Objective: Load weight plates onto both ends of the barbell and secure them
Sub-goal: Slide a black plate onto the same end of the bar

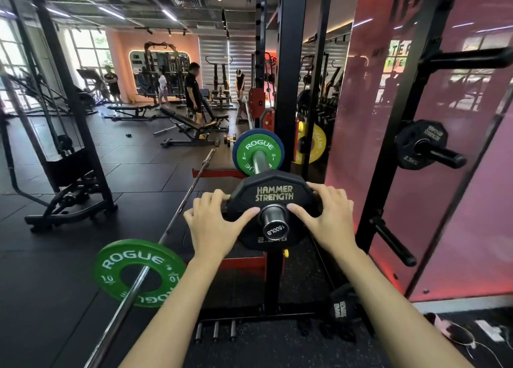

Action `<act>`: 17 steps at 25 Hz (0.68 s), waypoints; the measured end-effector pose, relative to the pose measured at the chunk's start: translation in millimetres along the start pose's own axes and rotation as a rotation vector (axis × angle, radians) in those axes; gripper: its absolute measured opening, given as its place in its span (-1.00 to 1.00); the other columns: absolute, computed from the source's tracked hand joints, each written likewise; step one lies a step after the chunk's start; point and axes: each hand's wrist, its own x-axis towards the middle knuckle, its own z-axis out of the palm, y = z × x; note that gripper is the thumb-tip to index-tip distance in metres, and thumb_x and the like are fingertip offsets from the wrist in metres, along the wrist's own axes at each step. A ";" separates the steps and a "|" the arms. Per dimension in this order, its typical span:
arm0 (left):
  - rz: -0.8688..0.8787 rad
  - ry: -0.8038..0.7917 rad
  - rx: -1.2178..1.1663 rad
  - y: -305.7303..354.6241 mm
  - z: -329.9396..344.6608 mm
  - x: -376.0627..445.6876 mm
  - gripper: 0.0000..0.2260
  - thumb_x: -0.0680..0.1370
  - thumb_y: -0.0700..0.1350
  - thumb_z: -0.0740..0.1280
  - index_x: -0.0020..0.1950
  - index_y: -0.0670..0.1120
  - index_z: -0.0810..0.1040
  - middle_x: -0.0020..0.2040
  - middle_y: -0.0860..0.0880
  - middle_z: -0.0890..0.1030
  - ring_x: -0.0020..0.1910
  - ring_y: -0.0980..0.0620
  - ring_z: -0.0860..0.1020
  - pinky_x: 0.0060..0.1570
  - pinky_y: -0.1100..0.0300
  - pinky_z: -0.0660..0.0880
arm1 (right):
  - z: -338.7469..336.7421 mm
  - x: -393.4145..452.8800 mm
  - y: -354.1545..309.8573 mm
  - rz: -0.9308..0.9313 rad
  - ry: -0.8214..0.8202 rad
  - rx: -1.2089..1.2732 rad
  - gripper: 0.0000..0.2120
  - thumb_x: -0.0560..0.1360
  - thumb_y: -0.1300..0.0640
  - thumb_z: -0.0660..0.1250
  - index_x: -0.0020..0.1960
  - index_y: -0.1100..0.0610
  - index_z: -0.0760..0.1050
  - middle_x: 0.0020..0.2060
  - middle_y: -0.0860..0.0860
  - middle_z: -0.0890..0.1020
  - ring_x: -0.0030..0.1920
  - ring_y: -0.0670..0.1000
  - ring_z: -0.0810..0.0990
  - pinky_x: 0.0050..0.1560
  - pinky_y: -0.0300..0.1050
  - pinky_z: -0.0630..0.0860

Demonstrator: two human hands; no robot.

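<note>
At the lower left of the frame a green Rogue plate marked 10 sits on a second barbell that runs diagonally from the bottom edge toward the centre of the frame, above the black rubber floor. Right of it, the left hand grips the left edge of a black Hammer Strength plate, fingers curled over the rim and thumb pressed flat on its face. The plate is threaded on the barbell sleeve, whose end cap reads 1500LB, at centre frame. Further along the same sleeve, a smaller green Rogue plate stands against a blue plate. The right hand clasps the plate's right edge the same way. At the right, another black plate hangs on a rack storage peg.
</note>
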 end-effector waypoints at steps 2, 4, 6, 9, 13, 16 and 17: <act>-0.003 -0.013 -0.001 -3.8 6.9 9.6 -0.43 0.34 0.57 0.23 -0.04 0.09 0.41 -0.07 0.14 0.49 0.01 0.04 0.39 0.04 0.05 0.20 | 6.8 10.3 2.4 -0.001 -0.018 -0.004 -0.44 0.38 -0.38 0.34 0.24 -0.06 0.48 0.00 -0.09 0.57 0.07 0.02 0.42 0.00 -0.09 0.19; 0.003 -0.027 0.001 -7.6 15.3 23.0 -0.44 0.35 0.56 0.24 -0.05 0.08 0.41 -0.08 0.14 0.51 0.01 0.03 0.41 0.03 0.06 0.19 | 16.1 24.0 6.0 0.002 -0.038 -0.014 -0.44 0.39 -0.38 0.33 0.24 -0.07 0.47 0.00 -0.09 0.56 0.07 0.01 0.41 0.01 -0.07 0.21; 0.013 -0.041 0.002 -11.5 24.9 37.4 -0.43 0.35 0.56 0.22 -0.05 0.07 0.40 -0.08 0.14 0.52 0.00 0.02 0.44 0.03 0.05 0.18 | 27.8 36.4 10.5 0.011 -0.044 -0.009 -0.44 0.39 -0.38 0.33 0.24 -0.07 0.46 0.00 -0.10 0.56 0.07 0.01 0.42 0.03 -0.04 0.26; 0.005 -0.042 0.018 -20.1 46.5 63.8 -0.40 0.34 0.58 0.19 -0.01 0.08 0.42 -0.07 0.13 0.52 0.01 0.02 0.46 0.02 0.06 0.17 | 53.7 58.0 22.2 0.021 -0.034 -0.015 -0.44 0.40 -0.39 0.32 0.24 -0.06 0.46 -0.01 -0.09 0.56 0.06 0.02 0.42 0.03 -0.01 0.29; -0.005 -0.021 0.010 -34.0 82.8 101.1 -0.44 0.34 0.57 0.21 -0.01 0.11 0.41 -0.10 0.15 0.50 -0.02 0.04 0.47 0.04 0.03 0.22 | 92.3 93.8 41.7 0.009 -0.014 -0.057 -0.42 0.39 -0.44 0.28 0.21 -0.06 0.47 -0.04 -0.07 0.57 0.02 0.04 0.44 -0.01 0.03 0.31; -0.024 -0.005 -0.001 -45.4 112.5 131.7 -0.47 0.35 0.55 0.24 -0.01 0.12 0.40 -0.10 0.17 0.48 -0.03 0.06 0.47 0.09 -0.04 0.28 | 123.1 124.8 54.1 0.015 -0.002 -0.070 -0.41 0.40 -0.44 0.27 0.23 -0.05 0.47 -0.03 -0.06 0.58 0.04 0.06 0.45 0.01 0.05 0.34; -0.030 -0.004 0.001 -49.9 123.0 142.7 -0.47 0.35 0.55 0.23 -0.01 0.12 0.40 -0.10 0.17 0.48 -0.04 0.07 0.47 0.10 -0.06 0.29 | 134.2 135.6 58.4 0.017 -0.002 -0.077 -0.41 0.40 -0.43 0.27 0.24 -0.05 0.47 -0.02 -0.06 0.58 0.05 0.07 0.45 0.03 0.07 0.37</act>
